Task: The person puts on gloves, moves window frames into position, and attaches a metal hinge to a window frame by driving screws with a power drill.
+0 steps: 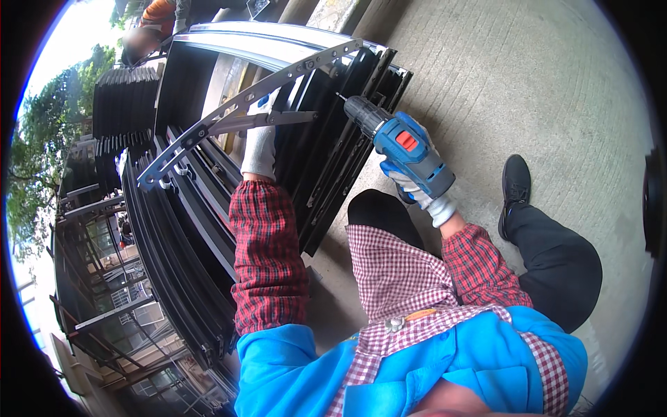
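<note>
My right hand (417, 186), in a white and blue glove, grips a blue and black cordless drill (410, 149) with a red slider on top. The drill's thin bit points up and left at the dark metal frame profiles (332, 142), close to their surface. Across the frames lies a long grey window stay hinge (240, 103) with holes along its bar and a shorter arm joined to it. My left hand (261, 142), gloved too, reaches beneath the hinge, against the stacked frames. The hinge partly covers its fingers, so their grip cannot be made out.
More dark frames (184, 257) are stacked along the left. Behind them stand further piles of black profiles (125, 101). At the upper left a person in orange (158, 17) bends by the stack. Concrete floor (556, 90) stretches to the right, near my shoe (515, 187).
</note>
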{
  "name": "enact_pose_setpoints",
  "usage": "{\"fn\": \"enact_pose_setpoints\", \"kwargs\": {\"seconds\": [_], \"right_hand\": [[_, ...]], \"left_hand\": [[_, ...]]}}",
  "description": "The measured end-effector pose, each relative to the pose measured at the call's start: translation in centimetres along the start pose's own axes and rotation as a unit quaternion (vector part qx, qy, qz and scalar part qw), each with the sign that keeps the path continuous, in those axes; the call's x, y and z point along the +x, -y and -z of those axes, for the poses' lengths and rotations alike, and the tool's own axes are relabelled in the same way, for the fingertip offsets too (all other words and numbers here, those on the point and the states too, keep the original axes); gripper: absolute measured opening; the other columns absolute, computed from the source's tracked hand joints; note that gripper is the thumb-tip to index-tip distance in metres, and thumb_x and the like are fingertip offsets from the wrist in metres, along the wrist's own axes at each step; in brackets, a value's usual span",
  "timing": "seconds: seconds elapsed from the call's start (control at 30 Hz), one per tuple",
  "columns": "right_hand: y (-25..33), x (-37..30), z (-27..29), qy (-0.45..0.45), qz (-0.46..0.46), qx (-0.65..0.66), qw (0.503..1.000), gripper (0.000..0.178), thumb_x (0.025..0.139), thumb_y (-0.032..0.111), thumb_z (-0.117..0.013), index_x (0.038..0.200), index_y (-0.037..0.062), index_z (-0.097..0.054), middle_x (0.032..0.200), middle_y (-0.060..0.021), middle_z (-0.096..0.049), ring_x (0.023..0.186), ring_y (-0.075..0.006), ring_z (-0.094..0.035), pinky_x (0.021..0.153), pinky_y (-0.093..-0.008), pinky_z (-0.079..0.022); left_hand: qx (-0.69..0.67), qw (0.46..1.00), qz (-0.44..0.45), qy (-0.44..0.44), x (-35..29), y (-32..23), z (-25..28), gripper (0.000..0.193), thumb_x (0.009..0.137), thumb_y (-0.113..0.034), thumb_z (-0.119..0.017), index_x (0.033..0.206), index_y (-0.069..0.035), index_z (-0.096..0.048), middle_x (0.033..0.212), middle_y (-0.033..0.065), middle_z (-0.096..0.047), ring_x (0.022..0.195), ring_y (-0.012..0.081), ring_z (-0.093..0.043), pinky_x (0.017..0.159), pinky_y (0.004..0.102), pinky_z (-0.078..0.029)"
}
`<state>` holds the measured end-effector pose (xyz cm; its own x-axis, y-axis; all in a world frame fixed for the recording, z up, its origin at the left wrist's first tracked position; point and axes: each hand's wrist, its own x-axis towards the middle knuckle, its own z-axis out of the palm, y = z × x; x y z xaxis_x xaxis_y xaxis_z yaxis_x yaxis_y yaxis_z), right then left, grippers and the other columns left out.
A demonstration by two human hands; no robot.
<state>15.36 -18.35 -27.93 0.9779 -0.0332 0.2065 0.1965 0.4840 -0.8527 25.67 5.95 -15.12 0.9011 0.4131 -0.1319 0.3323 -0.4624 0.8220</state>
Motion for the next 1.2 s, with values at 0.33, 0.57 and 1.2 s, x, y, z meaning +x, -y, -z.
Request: {"fn": "enact_pose_setpoints", "kwargs": {"seconds": [0.33,0.57,1.2], "right_hand": [[-0.7,-0.7,0.9,0.005,-0.227,0.361,0.904,0.042,0.092,0.030,-0.052,0.128,0.0099,-0.042,0.099,-0.0045,-0.060,0.077,-0.0117,-0.062,0.079,-0.0299,-0.053],[0.8,0.1,1.7,0.014,-0.217,0.271,0.938,0.044,0.088,0.030,-0.057,0.124,0.0070,-0.047,0.096,-0.0058,-0.062,0.076,-0.0144,-0.064,0.075,-0.0309,-0.055],[0.7,1.1,1.9,0.062,0.007,-0.272,0.960,0.068,0.070,0.009,-0.073,0.132,0.0069,-0.045,0.115,-0.0069,-0.061,0.096,-0.0182,-0.064,0.088,-0.0269,-0.050]], "left_hand": [[-0.005,1.000,0.013,0.004,-0.9,0.0,0.5,0.075,0.085,-0.052,-0.057,0.137,-0.002,-0.037,0.136,0.0221,-0.041,0.122,0.0340,-0.045,0.101,0.0428,-0.037],[-0.009,1.000,0.020,0.007,-0.4,-0.1,0.4,0.076,0.084,-0.052,-0.056,0.137,-0.002,-0.035,0.136,0.0222,-0.040,0.123,0.0342,-0.045,0.101,0.0435,-0.037],[0.012,0.997,0.066,0.038,0.3,-0.6,-1.4,0.080,0.084,-0.055,-0.055,0.139,-0.002,-0.031,0.137,0.0226,-0.038,0.124,0.0348,-0.044,0.101,0.0454,-0.038]]}}
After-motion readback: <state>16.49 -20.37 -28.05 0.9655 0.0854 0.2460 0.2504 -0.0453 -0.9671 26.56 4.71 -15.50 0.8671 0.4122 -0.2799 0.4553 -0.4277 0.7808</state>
